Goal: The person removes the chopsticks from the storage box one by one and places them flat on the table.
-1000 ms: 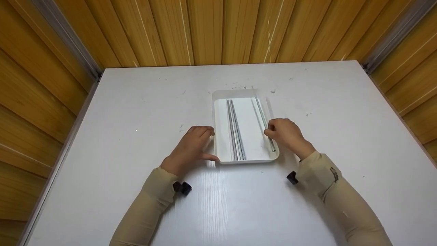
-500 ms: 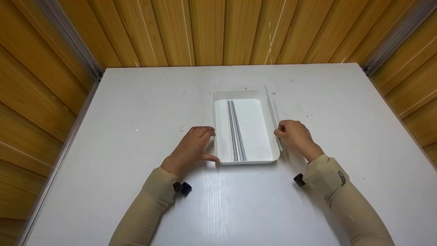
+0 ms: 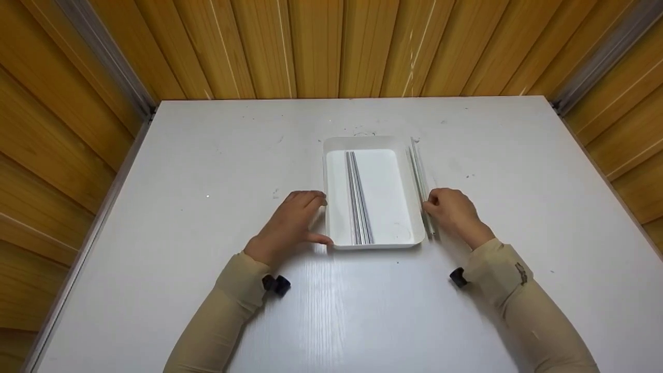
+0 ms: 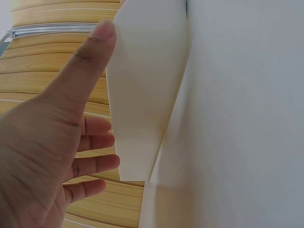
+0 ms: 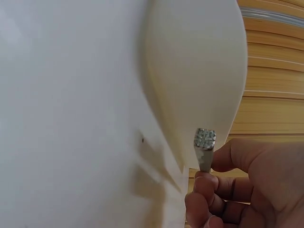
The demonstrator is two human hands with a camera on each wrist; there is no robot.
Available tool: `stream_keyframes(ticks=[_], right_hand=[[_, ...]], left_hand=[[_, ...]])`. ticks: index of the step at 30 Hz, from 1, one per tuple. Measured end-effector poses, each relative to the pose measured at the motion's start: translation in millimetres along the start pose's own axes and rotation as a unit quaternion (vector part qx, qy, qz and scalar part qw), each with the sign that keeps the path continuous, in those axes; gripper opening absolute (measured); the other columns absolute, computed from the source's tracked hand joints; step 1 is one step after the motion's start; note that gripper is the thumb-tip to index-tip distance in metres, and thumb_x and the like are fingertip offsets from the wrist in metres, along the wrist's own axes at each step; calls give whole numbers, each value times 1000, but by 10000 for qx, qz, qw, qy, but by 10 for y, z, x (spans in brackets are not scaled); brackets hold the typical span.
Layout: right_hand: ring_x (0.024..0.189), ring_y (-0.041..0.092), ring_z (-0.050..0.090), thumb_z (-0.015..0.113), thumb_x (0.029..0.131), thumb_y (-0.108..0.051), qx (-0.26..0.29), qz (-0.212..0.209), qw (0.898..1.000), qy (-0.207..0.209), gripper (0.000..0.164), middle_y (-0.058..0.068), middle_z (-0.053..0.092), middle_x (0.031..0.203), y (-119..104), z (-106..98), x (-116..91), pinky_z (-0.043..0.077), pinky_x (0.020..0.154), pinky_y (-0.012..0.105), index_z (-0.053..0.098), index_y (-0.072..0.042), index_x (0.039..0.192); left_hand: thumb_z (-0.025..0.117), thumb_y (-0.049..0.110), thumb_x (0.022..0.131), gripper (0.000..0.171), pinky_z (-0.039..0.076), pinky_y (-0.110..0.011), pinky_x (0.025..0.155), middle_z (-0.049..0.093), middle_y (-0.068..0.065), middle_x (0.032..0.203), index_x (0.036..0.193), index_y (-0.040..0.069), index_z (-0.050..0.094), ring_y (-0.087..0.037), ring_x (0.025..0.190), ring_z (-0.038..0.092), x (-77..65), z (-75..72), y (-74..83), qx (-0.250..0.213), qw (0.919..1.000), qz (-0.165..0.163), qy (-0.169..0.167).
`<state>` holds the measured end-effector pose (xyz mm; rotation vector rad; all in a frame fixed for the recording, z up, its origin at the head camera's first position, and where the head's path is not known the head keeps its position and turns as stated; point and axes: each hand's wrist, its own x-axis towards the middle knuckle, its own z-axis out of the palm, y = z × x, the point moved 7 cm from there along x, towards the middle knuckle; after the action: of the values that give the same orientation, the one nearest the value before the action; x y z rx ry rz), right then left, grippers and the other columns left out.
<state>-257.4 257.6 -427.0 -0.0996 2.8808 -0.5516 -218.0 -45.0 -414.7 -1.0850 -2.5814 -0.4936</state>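
A white rectangular tray (image 3: 386, 197) lies on the table, with several metal chopsticks (image 3: 358, 199) lying lengthwise in its left half. At its left wall is my left hand (image 3: 290, 220), fingers fairly straight along the side and thumb at the near corner. In the left wrist view the thumb (image 4: 92, 52) touches the rim of the tray's pale wall. My right hand (image 3: 457, 213) pinches one metal chopstick (image 3: 420, 171) between thumb and fingers, just outside the tray's right wall and nearly parallel to it. Its patterned square end (image 5: 205, 139) faces the right wrist camera.
The white table (image 3: 331, 311) extends around the tray, with a few small dark marks on its surface. Wood-panelled walls (image 3: 311, 49) rise along the back and both sides. Each sleeve carries a small black wrist camera (image 3: 277, 285).
My right hand has moved right with the chopstick, carrying it from inside the tray over the right wall to the outside, then slightly toward me. The left hand stays in place.
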Motion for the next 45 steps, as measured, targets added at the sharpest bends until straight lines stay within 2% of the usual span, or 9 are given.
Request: stream_keyframes(ticks=[7,14,19,28,39,45], right_hand=[[64,18,47,52,87,-22,-82,-4,10000,5,21,4,56,70,36,71,31,33,53,25,59,-6,75],[66,18,48,52,93,-23,-172,37,9993,-330,25,6,57,73,44,146,51,35,55,25,61,-3,81],[66,18,49,52,94,-22,-158,67,9990,-423,24,5,56,72,53,150,55,36,56,25,60,-4,81],[66,18,48,54,92,-21,-168,-7,9990,-412,22,4,54,69,30,161,59,35,55,25,58,-5,78],[67,18,49,53,93,-25,-313,-23,9986,-434,25,5,57,72,37,153,37,36,57,25,61,-4,82],[67,18,49,52,92,-27,-220,-5,9994,-280,26,5,58,73,44,65,-2,36,56,25,61,-4,84]], left_hand=[[77,58,61,79,43,-37,105,60,-10,124,113,2,58,-24,117,57,-6,-17,13,16,10000,9,12],[78,59,59,80,42,-36,106,60,-9,125,113,3,58,-25,117,57,11,12,-9,-120,9997,-115,-155],[77,60,60,80,41,-36,107,60,-9,125,113,3,58,-24,118,57,13,16,-14,-105,9998,-98,-159],[75,61,62,80,42,-37,106,60,-9,125,114,3,58,-25,118,56,-1,4,-14,-80,9999,-51,-122],[77,59,63,78,42,-37,106,60,-9,126,114,2,58,-25,119,56,-4,10,-13,-158,9997,-83,-151],[78,56,63,77,42,-36,107,60,-10,126,114,2,57,-25,120,56,-3,10,-19,-172,9997,-83,-168]])
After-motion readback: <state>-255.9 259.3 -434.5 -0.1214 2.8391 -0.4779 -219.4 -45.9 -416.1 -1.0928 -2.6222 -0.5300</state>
